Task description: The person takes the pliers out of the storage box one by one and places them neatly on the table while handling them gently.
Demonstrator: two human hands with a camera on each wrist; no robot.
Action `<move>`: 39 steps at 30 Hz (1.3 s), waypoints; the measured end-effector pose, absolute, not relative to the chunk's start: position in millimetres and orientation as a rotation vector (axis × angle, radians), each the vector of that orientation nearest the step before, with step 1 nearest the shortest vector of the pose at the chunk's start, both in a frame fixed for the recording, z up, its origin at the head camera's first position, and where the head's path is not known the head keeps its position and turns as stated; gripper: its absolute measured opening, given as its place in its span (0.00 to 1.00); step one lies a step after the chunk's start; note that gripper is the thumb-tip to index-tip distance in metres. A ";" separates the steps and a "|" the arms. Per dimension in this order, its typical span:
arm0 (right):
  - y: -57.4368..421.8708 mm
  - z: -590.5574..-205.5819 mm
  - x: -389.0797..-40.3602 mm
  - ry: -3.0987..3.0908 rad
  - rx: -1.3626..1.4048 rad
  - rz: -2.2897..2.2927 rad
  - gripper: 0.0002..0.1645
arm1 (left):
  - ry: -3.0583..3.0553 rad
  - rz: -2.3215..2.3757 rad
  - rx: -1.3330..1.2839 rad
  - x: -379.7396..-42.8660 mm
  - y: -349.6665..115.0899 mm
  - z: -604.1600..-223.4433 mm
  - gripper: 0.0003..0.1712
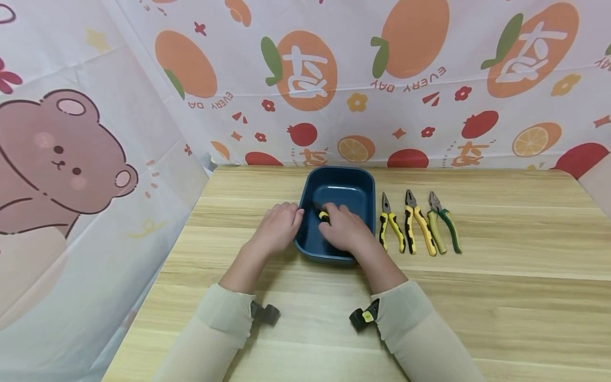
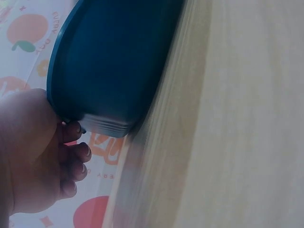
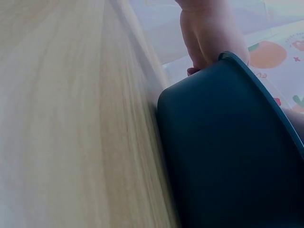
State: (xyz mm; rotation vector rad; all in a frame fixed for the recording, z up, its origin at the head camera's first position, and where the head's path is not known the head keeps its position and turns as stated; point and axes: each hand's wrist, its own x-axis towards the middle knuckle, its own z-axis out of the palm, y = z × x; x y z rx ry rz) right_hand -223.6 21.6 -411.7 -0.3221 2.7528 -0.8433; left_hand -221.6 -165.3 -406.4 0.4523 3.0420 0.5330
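A dark blue rectangular basin stands on the wooden table. My left hand grips its left rim, with the fingers curled along the outer wall, as the left wrist view shows. Inside the basin, my right hand holds a pair of pliers with yellow and black handles. Their dark jaws point toward the basin's far left, and the palm hides the rest of the handles. From the right wrist, the basin's outer wall blocks the view of the pliers.
Right of the basin, several pliers lie in a row: long-nose pliers with yellow-black handles, yellow-handled pliers and green-handled pliers. A fruit-print cloth hangs behind the table.
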 end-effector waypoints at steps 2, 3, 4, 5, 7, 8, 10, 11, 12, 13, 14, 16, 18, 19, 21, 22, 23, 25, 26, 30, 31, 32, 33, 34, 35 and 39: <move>21.4 -410.8 -223.9 2.754 -0.326 -0.855 0.33 | 3.047 0.530 0.455 -221.9 -165.3 -406.6 0.22; 21.3 -410.5 -224.1 2.755 -0.331 -0.857 0.32 | 3.049 0.529 0.455 -221.9 -165.1 -406.6 0.22; 21.2 -410.3 -224.2 2.754 -0.333 -0.859 0.32 | 3.051 0.528 0.456 -222.0 -165.1 -406.7 0.22; 21.2 -410.2 -224.3 2.751 -0.334 -0.860 0.33 | 3.052 0.522 0.459 -222.2 -165.2 -407.0 0.22; 21.2 -410.2 -224.2 2.749 -0.340 -0.861 0.32 | 3.052 0.522 0.456 -222.3 -165.2 -407.5 0.22; 21.4 -410.1 -224.1 2.750 -0.344 -0.862 0.32 | 3.050 0.523 0.455 -222.3 -165.2 -407.6 0.21; 21.5 -410.5 -223.9 2.756 -0.352 -0.865 0.32 | 3.050 0.523 0.457 -222.5 -165.2 -407.9 0.21; 21.5 -410.5 -223.7 2.760 -0.356 -0.867 0.31 | 3.050 0.522 0.460 -222.5 -165.2 -407.9 0.21; 21.6 -410.6 -223.5 2.766 -0.362 -0.869 0.31 | 3.051 0.521 0.461 -222.5 -165.1 -407.9 0.21; 21.7 -410.5 -223.3 2.772 -0.368 -0.870 0.30 | 3.051 0.522 0.463 -222.7 -165.0 -408.0 0.21; 21.6 -410.4 -223.0 2.778 -0.373 -0.874 0.30 | 3.051 0.523 0.465 -222.8 -165.1 -408.1 0.21; 21.6 -410.1 -222.5 2.791 -0.377 -0.887 0.29 | 3.049 0.524 0.466 -222.9 -165.1 -408.1 0.21; 22.0 -409.4 -222.2 2.804 -0.367 -0.913 0.29 | 3.049 0.524 0.470 -223.1 -165.2 -408.0 0.21; 22.2 -409.1 -222.1 2.811 -0.362 -0.928 0.29 | 3.047 0.529 0.468 -223.1 -165.1 -408.0 0.21; 22.8 -408.3 -222.1 2.827 -0.349 -0.966 0.29 | 3.047 0.532 0.469 -223.0 -165.0 -407.5 0.21; 23.2 -407.9 -222.2 2.833 -0.340 -0.989 0.29 | 3.046 0.538 0.467 -222.9 -164.8 -407.3 0.21; 23.7 -407.4 -222.3 2.840 -0.334 -1.013 0.29 | 3.042 0.545 0.462 -222.8 -164.7 -407.2 0.21; 24.6 -406.3 -222.6 2.854 -0.329 -1.052 0.29 | 3.036 0.558 0.450 -222.7 -164.5 -406.9 0.21; 25.2 -405.6 -222.8 2.860 -0.328 -1.070 0.29 | 3.033 0.560 0.447 -222.6 -164.5 -406.7 0.21; 26.7 -402.7 -223.4 2.863 -0.327 -1.155 0.29 | 3.034 0.562 0.438 -222.8 -164.9 -407.0 0.21; 26.9 -401.9 -223.5 2.861 -0.325 -1.179 0.29 | 3.035 0.561 0.439 -222.8 -165.0 -407.0 0.21; 27.0 -400.8 -223.3 2.857 -0.322 -1.207 0.29 | 3.036 0.562 0.438 -223.0 -165.1 -407.1 0.21; 27.0 -399.9 -223.2 2.849 -0.314 -1.236 0.28 | 3.038 0.565 0.438 -223.2 -165.2 -407.2 0.21; 26.9 -398.8 -223.1 2.842 -0.308 -1.264 0.28 | 3.039 0.566 0.437 -223.2 -165.1 -407.0 0.21; 26.9 -397.7 -222.8 2.838 -0.303 -1.285 0.28 | 3.037 0.569 0.436 -223.2 -165.1 -407.0 0.20; 27.0 -393.7 -220.5 2.832 -0.302 -1.331 0.28 | 3.034 0.560 0.438 -223.3 -164.7 -406.8 0.21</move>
